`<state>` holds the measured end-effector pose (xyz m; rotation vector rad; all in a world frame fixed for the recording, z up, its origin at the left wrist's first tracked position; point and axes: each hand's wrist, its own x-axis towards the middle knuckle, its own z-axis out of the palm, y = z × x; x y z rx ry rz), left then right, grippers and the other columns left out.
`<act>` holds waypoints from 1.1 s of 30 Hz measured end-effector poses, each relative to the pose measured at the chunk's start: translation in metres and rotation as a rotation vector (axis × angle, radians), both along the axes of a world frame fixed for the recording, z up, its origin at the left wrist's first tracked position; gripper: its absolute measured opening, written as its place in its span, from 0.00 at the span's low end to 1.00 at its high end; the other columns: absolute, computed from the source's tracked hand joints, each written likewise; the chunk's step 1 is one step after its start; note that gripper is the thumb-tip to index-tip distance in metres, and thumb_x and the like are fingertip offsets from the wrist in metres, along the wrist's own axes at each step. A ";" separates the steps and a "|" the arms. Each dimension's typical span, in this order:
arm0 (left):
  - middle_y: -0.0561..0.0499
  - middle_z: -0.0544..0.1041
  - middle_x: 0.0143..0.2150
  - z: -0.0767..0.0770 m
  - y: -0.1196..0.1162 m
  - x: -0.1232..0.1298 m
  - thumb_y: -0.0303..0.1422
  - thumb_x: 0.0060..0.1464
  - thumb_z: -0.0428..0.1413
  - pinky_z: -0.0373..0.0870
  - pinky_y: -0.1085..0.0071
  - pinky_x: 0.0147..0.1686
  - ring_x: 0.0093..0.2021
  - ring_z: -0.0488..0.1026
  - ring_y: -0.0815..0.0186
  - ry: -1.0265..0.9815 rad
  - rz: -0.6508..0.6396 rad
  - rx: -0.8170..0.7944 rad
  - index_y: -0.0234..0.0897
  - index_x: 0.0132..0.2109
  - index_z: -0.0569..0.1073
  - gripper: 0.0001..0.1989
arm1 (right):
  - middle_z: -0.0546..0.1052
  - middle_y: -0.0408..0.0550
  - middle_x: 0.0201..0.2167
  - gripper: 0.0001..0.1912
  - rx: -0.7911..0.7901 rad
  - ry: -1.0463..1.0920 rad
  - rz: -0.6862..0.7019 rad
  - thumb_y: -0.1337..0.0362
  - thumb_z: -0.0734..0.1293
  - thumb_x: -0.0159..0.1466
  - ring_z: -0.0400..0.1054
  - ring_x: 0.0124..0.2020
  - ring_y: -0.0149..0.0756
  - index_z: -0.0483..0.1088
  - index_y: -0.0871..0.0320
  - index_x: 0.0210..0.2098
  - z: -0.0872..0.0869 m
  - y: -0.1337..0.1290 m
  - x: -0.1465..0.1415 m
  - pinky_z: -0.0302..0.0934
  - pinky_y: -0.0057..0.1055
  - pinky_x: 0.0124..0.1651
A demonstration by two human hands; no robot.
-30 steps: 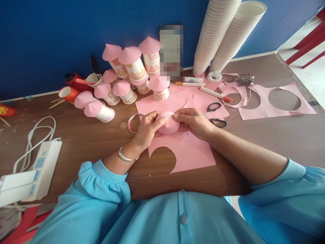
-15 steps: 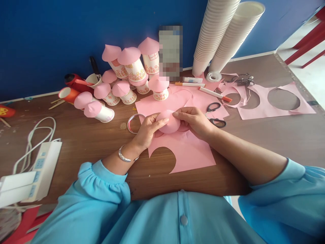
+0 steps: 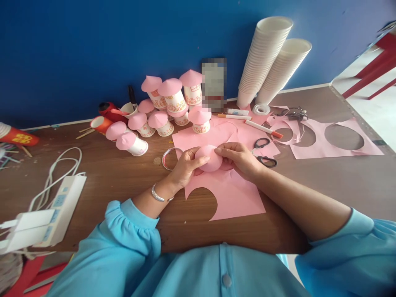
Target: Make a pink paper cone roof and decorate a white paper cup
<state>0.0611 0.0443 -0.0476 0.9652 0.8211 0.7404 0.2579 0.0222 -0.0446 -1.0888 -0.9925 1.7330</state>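
Observation:
A small pink paper cone (image 3: 209, 161) is held between my two hands, above cut pink paper sheets (image 3: 239, 198). My left hand (image 3: 188, 165) grips its left side, thumb lying across the top surface. On the right edge, my right hand (image 3: 238, 159) pinches the paper between thumb and fingers. The fingertips beneath the cone are hidden. Just left of my left hand lies a roll of tape (image 3: 168, 159). Black-handled scissors (image 3: 266, 161) rest beside my right hand. Behind the cone stands a small paper cup with a pink cone roof (image 3: 199, 116).
Several paper-cup houses with pink roofs (image 3: 171, 88) stand at the back left. Two tall stacks of white cups (image 3: 266, 57) lean by the blue wall, near a phone-like blurred panel (image 3: 214, 82). Markers (image 3: 262, 128) and paper offcuts (image 3: 315, 150) lie right. A power strip (image 3: 64, 210) sits left.
The camera view has tilted up and shifted, so the whole scene sits lower in the picture. Both hands keep their hold on the pink cone, with little visible finger movement.

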 end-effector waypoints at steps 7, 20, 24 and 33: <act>0.52 0.74 0.32 0.007 0.001 0.001 0.42 0.40 0.73 0.65 0.69 0.38 0.34 0.67 0.67 0.005 -0.011 0.018 0.33 0.35 0.79 0.20 | 0.66 0.40 0.21 0.23 -0.015 -0.039 -0.007 0.46 0.79 0.55 0.55 0.22 0.28 0.70 0.59 0.27 -0.002 -0.001 0.001 0.46 0.29 0.26; 0.52 0.73 0.33 0.003 0.002 -0.001 0.42 0.43 0.72 0.63 0.68 0.40 0.36 0.66 0.66 0.024 0.029 0.114 0.34 0.34 0.77 0.19 | 0.70 0.42 0.22 0.24 -0.042 -0.073 -0.058 0.46 0.80 0.51 0.60 0.23 0.29 0.75 0.61 0.29 -0.003 0.000 0.001 0.52 0.28 0.26; 0.52 0.72 0.32 0.008 0.002 -0.002 0.42 0.44 0.71 0.63 0.67 0.41 0.37 0.66 0.65 0.038 0.028 0.120 0.34 0.35 0.77 0.18 | 0.71 0.43 0.23 0.24 -0.048 -0.068 -0.064 0.46 0.80 0.52 0.62 0.23 0.30 0.75 0.60 0.29 -0.003 0.000 0.002 0.54 0.28 0.26; 0.54 0.71 0.32 0.001 0.005 -0.003 0.43 0.46 0.70 0.61 0.68 0.40 0.37 0.64 0.66 0.012 0.026 0.119 0.34 0.34 0.74 0.18 | 0.70 0.42 0.22 0.22 -0.054 -0.025 -0.092 0.49 0.81 0.51 0.60 0.24 0.28 0.75 0.61 0.27 0.001 0.001 0.001 0.52 0.27 0.27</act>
